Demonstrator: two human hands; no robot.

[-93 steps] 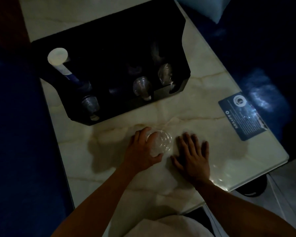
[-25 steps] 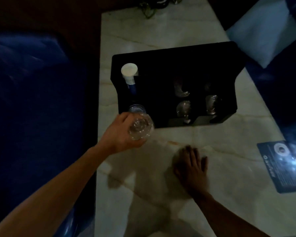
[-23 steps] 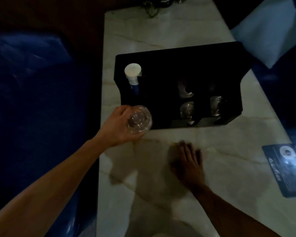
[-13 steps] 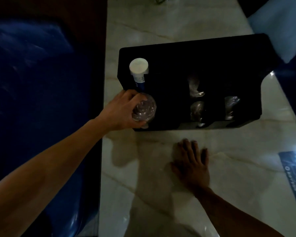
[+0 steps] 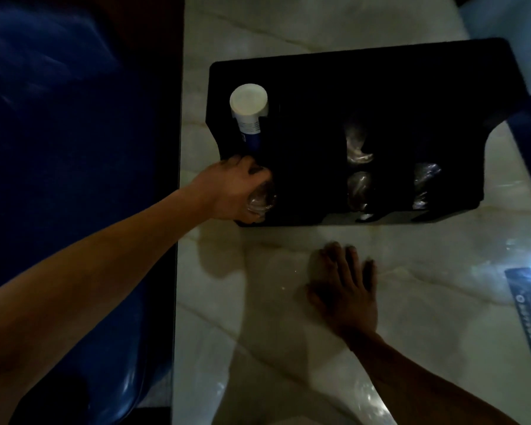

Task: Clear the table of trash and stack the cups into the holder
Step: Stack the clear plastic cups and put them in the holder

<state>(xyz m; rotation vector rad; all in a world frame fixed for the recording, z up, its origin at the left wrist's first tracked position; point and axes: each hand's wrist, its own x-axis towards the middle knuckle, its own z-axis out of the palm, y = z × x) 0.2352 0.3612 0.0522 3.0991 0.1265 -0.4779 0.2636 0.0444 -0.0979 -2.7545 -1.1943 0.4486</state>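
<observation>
on the pale marble table stands the black cup holder, with a white-topped stack of cups at its left end. the right hand lies flat on the marble, fingers spread, holding nothing. the left hand is closed around a clear plastic cup at the holder's near-left slot.

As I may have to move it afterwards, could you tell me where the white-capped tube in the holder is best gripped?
Grip the tube just under its white cap, coming from above. It stands in the far-left slot of the holder, leaning a little, and only its top rises clear; the slot's walls hide its lower part. The left hand, holding a clear cup, sits just in front, so approaching from there looks crowded.
</observation>
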